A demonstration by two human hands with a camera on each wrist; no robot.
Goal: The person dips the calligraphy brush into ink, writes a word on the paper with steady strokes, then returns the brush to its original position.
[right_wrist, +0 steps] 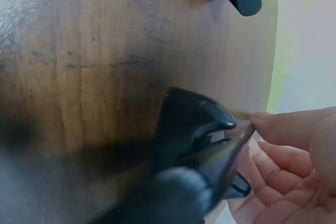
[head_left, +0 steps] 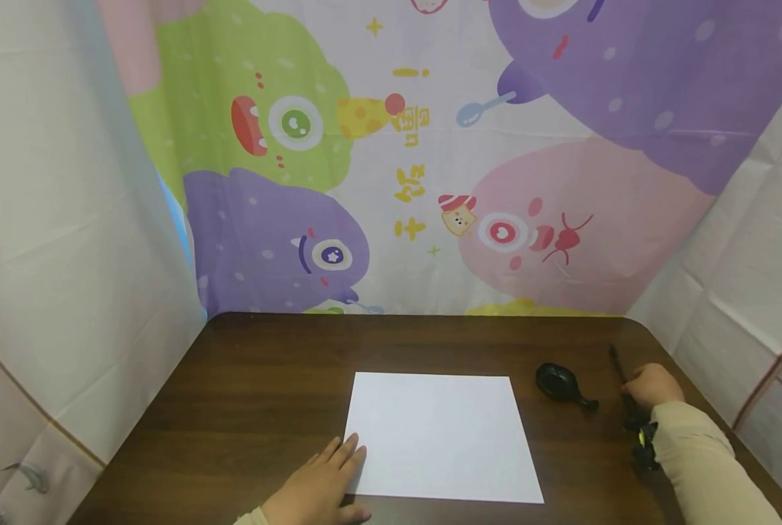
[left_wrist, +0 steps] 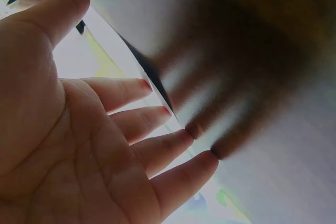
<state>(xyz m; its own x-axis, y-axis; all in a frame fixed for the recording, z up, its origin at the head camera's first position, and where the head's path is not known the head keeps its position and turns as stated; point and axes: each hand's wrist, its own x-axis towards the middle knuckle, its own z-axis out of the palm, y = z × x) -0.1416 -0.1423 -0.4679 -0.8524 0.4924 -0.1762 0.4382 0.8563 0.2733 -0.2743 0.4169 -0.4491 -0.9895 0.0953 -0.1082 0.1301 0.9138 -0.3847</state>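
At the left edge of a white sheet of paper, my left hand rests with its fingers spread, fingertips on the paper. In the left wrist view, the fingers are nearly straight, their tips meeting a smooth surface that mirrors them. Over by the table's right side, my right hand pinches a long thin black tool, which points toward the back. Close up, a glossy black piece with a hooked notch shows beside the thumb and fingers; its exact kind I cannot tell.
A black round-headed object with a short handle lies right of the paper. The dark wooden table has rounded back corners. Behind it hangs a cartoon-printed curtain, with pale fabric on both sides.
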